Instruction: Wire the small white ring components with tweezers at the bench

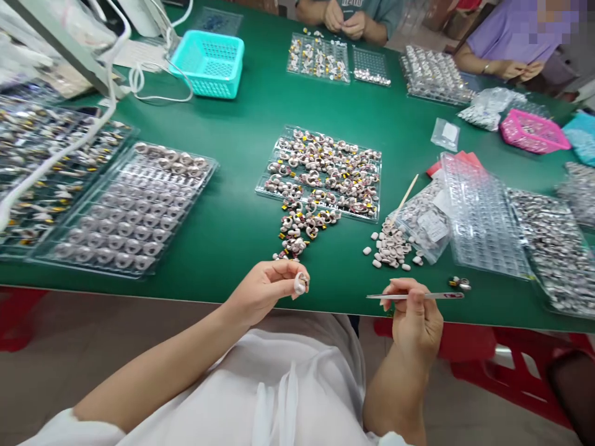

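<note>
My left hand is closed, pinching a small whitish earbud-like part between thumb and fingers near the table's front edge. To its right, my right hand grips metal tweezers lying nearly level, tips pointing left and apart from the part. Beyond my left hand lies a loose heap of similar parts with yellow and dark bits, spilling from a full clear tray. A pile of small beige caps sits beyond my right hand, beside a plastic bag of caps.
At left, a clear tray of beige ring-shaped parts adjoins more filled trays. A turquoise basket and a white cable are behind. Empty clear trays and a filled tray stand at right. Two people sit opposite; a pink basket is near one.
</note>
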The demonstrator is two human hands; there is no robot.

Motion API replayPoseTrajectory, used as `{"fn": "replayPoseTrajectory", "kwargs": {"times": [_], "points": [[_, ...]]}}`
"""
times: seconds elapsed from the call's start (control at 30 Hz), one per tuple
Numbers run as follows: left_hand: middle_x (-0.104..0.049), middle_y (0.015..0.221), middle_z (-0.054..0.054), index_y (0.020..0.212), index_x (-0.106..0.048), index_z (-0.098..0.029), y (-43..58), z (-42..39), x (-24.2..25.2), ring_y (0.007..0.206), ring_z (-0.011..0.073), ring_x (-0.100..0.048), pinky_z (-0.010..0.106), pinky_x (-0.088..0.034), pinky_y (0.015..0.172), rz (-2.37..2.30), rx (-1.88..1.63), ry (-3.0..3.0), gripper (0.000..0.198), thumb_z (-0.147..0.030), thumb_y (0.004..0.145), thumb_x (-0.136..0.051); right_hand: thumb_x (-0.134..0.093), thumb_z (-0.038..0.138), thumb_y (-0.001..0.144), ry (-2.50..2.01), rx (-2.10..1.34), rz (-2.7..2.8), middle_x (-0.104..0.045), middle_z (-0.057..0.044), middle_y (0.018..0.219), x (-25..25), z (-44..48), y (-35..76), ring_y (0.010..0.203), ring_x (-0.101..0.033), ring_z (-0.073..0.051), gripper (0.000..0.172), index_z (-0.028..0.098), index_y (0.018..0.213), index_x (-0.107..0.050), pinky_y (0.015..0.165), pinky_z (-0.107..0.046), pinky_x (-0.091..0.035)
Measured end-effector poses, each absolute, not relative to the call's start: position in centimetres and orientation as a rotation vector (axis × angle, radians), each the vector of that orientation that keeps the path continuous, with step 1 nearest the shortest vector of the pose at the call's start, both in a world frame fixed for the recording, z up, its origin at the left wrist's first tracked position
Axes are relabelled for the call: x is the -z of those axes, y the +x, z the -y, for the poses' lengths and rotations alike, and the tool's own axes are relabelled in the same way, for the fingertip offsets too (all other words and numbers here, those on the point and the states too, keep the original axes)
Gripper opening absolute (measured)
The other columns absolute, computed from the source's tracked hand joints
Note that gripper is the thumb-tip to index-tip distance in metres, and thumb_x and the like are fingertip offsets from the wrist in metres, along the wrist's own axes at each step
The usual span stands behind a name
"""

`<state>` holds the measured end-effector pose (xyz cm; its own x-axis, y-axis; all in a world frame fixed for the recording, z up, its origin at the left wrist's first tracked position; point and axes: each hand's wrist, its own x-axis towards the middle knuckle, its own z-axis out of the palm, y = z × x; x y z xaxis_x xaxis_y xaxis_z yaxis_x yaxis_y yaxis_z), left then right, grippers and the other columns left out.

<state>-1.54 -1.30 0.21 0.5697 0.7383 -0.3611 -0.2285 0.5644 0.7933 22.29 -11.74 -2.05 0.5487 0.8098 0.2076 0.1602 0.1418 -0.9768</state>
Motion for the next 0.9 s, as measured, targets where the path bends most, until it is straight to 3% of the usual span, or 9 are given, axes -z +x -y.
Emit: {"fn": "replayPoseTrajectory", "kwargs": {"times": [0.17, 0.33, 0.53, 0.9], "points": [[-0.063, 0.068, 0.001, 0.073, -0.072, -0.013, -0.8, 1.1, 0.7, 0.062, 0.0105, -0.049, 0.023, -0.039, 0.060, -0.774, -0.611, 0.822, 0.012, -0.022, 0.072, -0.079, -0.044, 0.041, 0.101, -1.633, -0.273, 1.021, -0.065, -0.005, 0.080, 1.4, 11.8, 24.4, 0.080, -0.065, -0.021, 0.037, 0.019, 0.077, -0.062, 0.077, -0.037, -0.052], [-0.065, 0.071, 0.001, 0.076, -0.072, -0.014, -0.3, 1.0, 0.8, 0.063, 0.0106, -0.052, 0.023, -0.041, 0.062, -0.786, -0.615, 0.828, 0.010, -0.022, 0.073, -0.079, -0.042, 0.035, 0.102, -1.823, -0.132, 1.252, -0.069, -0.009, 0.101, 0.6, 11.0, 25.3, 0.100, -0.065, -0.024, 0.031, 0.020, 0.099, -0.068, 0.092, -0.040, -0.049], [-0.064, 0.071, 0.000, 0.075, -0.071, -0.014, -0.4, 0.9, 0.9, 0.064, 0.0096, -0.051, 0.022, -0.041, 0.063, -0.778, -0.650, 0.824, 0.011, -0.023, 0.076, -0.078, -0.044, 0.031, 0.101, -1.940, -0.022, 1.501, -0.067, -0.008, 0.095, 1.8, 9.6, 26.2, 0.090, -0.064, -0.023, 0.024, 0.020, 0.101, -0.066, 0.082, -0.035, -0.051], [-0.067, 0.076, 0.002, 0.078, -0.071, -0.014, -0.3, 1.1, 0.9, 0.065, 0.0112, -0.053, 0.024, -0.045, 0.064, -0.798, -0.638, 0.838, 0.015, -0.026, 0.074, -0.078, -0.048, 0.024, 0.093, -2.088, 0.027, 1.791, -0.067, -0.011, 0.093, 3.8, 7.7, 25.3, 0.085, -0.060, -0.025, 0.018, 0.017, 0.097, -0.065, 0.077, -0.038, -0.049]]}}
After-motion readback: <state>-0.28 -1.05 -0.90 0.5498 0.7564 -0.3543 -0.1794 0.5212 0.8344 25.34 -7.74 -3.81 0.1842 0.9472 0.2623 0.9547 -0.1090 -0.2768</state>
